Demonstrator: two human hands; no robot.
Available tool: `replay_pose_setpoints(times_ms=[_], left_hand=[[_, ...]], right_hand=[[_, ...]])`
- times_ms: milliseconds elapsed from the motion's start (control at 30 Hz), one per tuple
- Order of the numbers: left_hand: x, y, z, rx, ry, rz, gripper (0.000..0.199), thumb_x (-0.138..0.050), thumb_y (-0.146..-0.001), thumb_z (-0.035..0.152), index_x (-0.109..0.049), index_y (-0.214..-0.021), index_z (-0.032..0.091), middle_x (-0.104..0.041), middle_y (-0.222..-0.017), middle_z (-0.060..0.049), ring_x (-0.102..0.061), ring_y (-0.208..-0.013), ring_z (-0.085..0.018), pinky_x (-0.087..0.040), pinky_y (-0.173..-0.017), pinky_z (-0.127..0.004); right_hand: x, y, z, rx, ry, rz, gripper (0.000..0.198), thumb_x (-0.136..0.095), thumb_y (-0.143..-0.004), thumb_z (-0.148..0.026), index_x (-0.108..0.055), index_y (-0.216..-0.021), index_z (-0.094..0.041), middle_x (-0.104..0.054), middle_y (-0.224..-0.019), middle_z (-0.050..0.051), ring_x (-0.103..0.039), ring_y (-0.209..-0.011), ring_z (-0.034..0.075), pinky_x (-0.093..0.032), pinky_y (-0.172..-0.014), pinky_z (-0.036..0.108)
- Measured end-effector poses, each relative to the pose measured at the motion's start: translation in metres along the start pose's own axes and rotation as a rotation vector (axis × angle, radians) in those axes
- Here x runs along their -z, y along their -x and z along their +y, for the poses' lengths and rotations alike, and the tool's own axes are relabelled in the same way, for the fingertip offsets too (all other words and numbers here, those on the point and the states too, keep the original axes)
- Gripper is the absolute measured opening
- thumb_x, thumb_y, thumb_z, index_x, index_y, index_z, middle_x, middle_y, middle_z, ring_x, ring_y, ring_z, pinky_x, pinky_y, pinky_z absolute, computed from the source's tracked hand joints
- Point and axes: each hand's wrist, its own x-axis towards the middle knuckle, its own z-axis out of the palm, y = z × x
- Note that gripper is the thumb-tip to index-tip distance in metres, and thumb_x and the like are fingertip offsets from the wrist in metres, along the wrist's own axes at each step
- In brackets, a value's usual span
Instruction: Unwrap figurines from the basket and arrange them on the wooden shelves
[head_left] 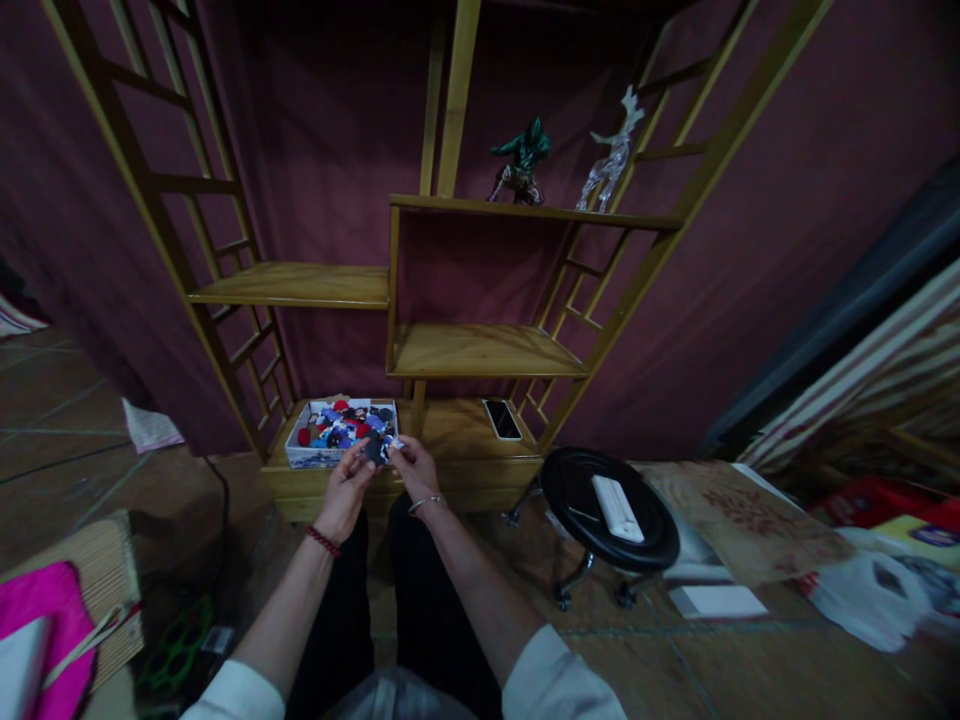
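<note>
Both hands are in front of me, just before an open box (319, 458) on the lowest shelf. The box is full of small colourful pieces in red, blue, white and black, perhaps little figures. My left hand (351, 488), with a red bead bracelet at the wrist, grips a small dark-and-white piece (377, 450) by its left side. On the right side of the same piece, the fingers of my right hand (417, 470) are pinched. A silver bangle circles that wrist. The piece is too small to make out its exact kind.
A wooden display shelf (487, 350) rises ahead. On it are a phone (502, 419), a green figurine (525, 160) and a clear deer figurine (611, 155). A black wheeled stool (570, 500) bearing a white box (618, 507) stands right. Bags (870, 600) lie beyond.
</note>
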Motion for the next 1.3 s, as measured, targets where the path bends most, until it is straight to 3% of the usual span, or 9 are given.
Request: replay_pose_setpoints(times_ms=[567, 1300], left_hand=[[-0.0031, 0.0052, 0.0031, -0.028, 0.039, -0.013, 0.044, -0.070, -0.059, 0.018, -0.057, -0.102, 0.021, -0.062, -0.099, -0.003, -0.055, -0.093, -0.014, -0.038, -0.088, -0.029], [0.0018, 0.0034, -0.0008, -0.025, 0.034, -0.026, 0.045, -0.069, -0.061, 0.019, -0.057, -0.104, 0.022, -0.061, -0.101, -0.004, -0.054, -0.094, -0.014, -0.039, -0.087, -0.029]], right_hand=[[0.0026, 0.0019, -0.0085, 0.034, 0.042, -0.098, 0.030, -0.059, -0.063, -0.036, -0.058, -0.087, -0.018, -0.061, -0.072, -0.001, -0.055, -0.060, 0.011, -0.044, -0.051, 0.021], [0.0036, -0.0031, -0.0055, 0.103, 0.071, -0.100, 0.025, -0.060, -0.063, -0.031, -0.061, -0.085, -0.018, -0.063, -0.076, -0.001, -0.058, -0.068, 0.013, -0.046, -0.069, 0.026]])
